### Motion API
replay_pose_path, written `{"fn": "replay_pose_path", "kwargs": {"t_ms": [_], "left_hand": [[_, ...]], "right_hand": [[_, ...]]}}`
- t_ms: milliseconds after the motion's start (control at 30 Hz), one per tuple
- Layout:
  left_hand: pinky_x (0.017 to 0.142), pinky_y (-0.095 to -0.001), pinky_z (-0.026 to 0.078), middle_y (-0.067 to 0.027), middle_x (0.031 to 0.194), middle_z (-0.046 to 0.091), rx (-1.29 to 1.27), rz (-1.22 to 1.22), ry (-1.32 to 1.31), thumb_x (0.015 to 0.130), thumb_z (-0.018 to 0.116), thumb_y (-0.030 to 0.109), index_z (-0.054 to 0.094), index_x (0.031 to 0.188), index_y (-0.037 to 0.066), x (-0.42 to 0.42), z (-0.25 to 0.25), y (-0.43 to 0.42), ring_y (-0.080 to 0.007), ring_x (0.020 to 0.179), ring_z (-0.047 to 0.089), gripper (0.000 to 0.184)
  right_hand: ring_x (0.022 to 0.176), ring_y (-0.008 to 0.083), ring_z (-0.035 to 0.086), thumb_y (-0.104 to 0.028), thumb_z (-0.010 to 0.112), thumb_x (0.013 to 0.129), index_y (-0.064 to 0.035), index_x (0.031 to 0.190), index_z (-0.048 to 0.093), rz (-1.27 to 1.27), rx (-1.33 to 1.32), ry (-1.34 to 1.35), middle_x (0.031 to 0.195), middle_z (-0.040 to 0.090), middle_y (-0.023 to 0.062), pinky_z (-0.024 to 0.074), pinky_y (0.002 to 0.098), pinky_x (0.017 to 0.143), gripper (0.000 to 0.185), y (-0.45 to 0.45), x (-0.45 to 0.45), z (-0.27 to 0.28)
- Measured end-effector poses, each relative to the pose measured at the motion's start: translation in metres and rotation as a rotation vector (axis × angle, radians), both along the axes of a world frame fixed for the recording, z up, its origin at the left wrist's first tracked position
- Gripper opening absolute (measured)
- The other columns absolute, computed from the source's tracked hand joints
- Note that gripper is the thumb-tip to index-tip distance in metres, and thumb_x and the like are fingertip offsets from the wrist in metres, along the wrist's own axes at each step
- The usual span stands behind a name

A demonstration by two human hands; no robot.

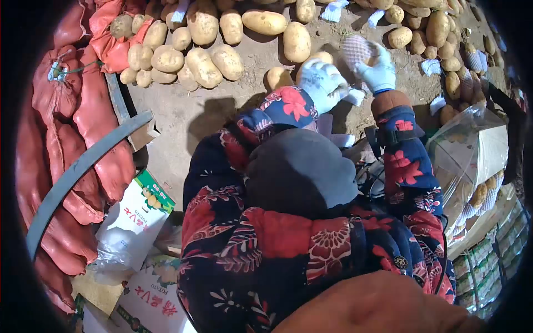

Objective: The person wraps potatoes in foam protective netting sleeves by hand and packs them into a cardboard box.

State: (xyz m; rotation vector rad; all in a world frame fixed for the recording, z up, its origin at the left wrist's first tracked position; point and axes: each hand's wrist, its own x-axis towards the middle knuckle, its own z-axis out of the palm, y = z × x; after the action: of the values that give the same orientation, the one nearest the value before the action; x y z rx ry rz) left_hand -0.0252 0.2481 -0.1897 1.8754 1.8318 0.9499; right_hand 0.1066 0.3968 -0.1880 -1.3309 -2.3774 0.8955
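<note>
My right hand (378, 69), in a pale work glove, is closed around a potato in a white foam net sleeve (356, 51). The net covers most of that potato, and the picture is slightly blurred there. Just to the left, my left hand (323, 84), gloved too, has its fingers curled in. Beside its fingertips lies a white foam net sleeve (355, 97); whether the fingers grip it is hidden. Bare potatoes (278, 78) lie on the ground close to the left hand, one partly behind it.
Large potatoes (202, 25) lie in rows along the top, with more at the upper right (437, 30). Loose net sleeves (431, 67) are scattered about. Red mesh sacks (72, 144) and potato cartons (133, 222) line the left. A plastic-lined box (469, 150) stands right.
</note>
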Motion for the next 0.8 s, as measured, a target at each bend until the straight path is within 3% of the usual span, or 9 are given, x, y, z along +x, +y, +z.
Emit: {"fn": "replay_pose_path", "kwargs": {"t_ms": [67,133,333,433,533,567,667,733,800], "left_hand": [[0.094,-0.0519,0.022,-0.0036,0.101,0.05,-0.013,0.104,0.149,0.06,0.066,0.042,0.064,0.079,0.02,0.002,-0.018,-0.013,-0.0267,0.111,0.037,0.029],[0.095,-0.0524,0.021,-0.0075,0.104,0.05,-0.037,0.117,0.206,0.059,0.067,0.043,0.064,0.082,0.019,0.0,-0.033,-0.032,-0.0289,0.111,0.037,0.033],[0.097,-0.0574,0.016,-0.0128,0.13,0.034,-0.204,-0.005,0.379,0.057,0.066,0.048,0.054,0.109,0.02,0.029,-0.067,-0.061,-0.0321,0.123,0.025,0.06],[0.096,-0.056,0.02,-0.0081,0.133,0.032,-0.058,0.06,0.529,0.063,0.062,0.039,0.055,0.106,0.016,0.036,-0.095,-0.06,-0.0321,0.122,0.026,0.049],[0.095,-0.0555,0.022,-0.0034,0.132,0.033,-0.011,0.12,0.648,0.068,0.06,0.033,0.056,0.107,0.016,0.036,-0.104,-0.049,-0.0307,0.121,0.027,0.043],[0.097,-0.0535,0.02,-0.0026,0.134,0.032,0.024,0.125,0.569,0.074,0.056,0.029,0.051,0.115,0.014,0.033,-0.111,-0.051,-0.0282,0.124,0.025,0.044],[0.096,-0.0533,0.022,-0.0049,0.129,0.037,-0.256,0.005,0.376,0.064,0.061,0.027,0.064,0.092,0.021,0.014,-0.044,-0.053,-0.0281,0.121,0.028,0.029],[0.086,-0.0473,0.035,-0.0089,0.113,0.051,0.155,0.165,0.074,0.059,0.066,0.019,0.064,0.079,0.017,0.012,-0.046,-0.055,-0.0291,0.108,0.043,0.021],[0.083,-0.0382,0.039,-0.0129,0.104,0.053,0.027,0.144,-0.353,0.068,0.065,0.013,0.06,0.076,0.009,0.003,-0.065,-0.063,-0.0304,0.096,0.05,0.01]], "right_hand": [[0.105,0.0298,0.047,-0.021,0.068,0.062,-0.0113,0.111,0.053,-0.037,0.388,-0.327,0.109,0.053,0.0143,0.0379,0.038,0.09,0.053,0.007,0.013,0.005],[0.105,0.029,0.047,-0.023,0.066,0.066,-0.016,0.106,0.058,-0.069,0.435,-0.234,0.107,0.054,0.0123,0.0383,0.0381,0.088,0.041,0.0,0.029,0.005],[0.081,0.0214,0.061,-0.017,0.061,0.074,-0.0118,0.092,0.064,-0.139,-0.339,0.191,0.088,0.064,0.0099,0.0462,0.0306,0.075,0.019,-0.055,0.067,-0.059],[0.08,0.0148,0.06,-0.015,0.06,0.077,-0.0106,0.093,0.064,-0.198,-0.532,-0.115,0.087,0.064,0.0068,0.0466,0.0283,0.071,0.017,-0.076,0.072,-0.068],[0.077,0.0072,0.054,-0.009,0.059,0.079,-0.0044,0.096,0.062,-0.096,-0.614,0.041,0.084,0.062,-0.0001,0.0447,0.0235,0.069,0.018,-0.083,0.073,-0.059],[0.077,0.0083,0.054,-0.008,0.058,0.08,-0.004,0.097,0.062,-0.126,-0.617,0.124,0.084,0.061,-0.0001,0.0443,0.0233,0.07,0.018,-0.085,0.073,-0.059],[0.078,0.0098,0.055,-0.006,0.057,0.081,-0.0033,0.1,0.06,-0.209,-0.765,0.341,0.085,0.061,0.0009,0.044,0.0236,0.071,0.019,-0.076,0.08,-0.065],[0.084,0.0119,0.056,-0.002,0.057,0.079,-0.0036,0.102,0.06,-0.256,-0.754,0.382,0.091,0.061,0.0035,0.0449,0.024,0.075,0.023,-0.074,0.071,-0.04],[0.089,0.0127,0.055,-0.004,0.062,0.076,-0.0033,0.109,0.055,-0.238,-0.679,0.551,0.097,0.06,0.0049,0.0445,0.0243,0.078,0.033,-0.078,0.062,-0.028]]}}
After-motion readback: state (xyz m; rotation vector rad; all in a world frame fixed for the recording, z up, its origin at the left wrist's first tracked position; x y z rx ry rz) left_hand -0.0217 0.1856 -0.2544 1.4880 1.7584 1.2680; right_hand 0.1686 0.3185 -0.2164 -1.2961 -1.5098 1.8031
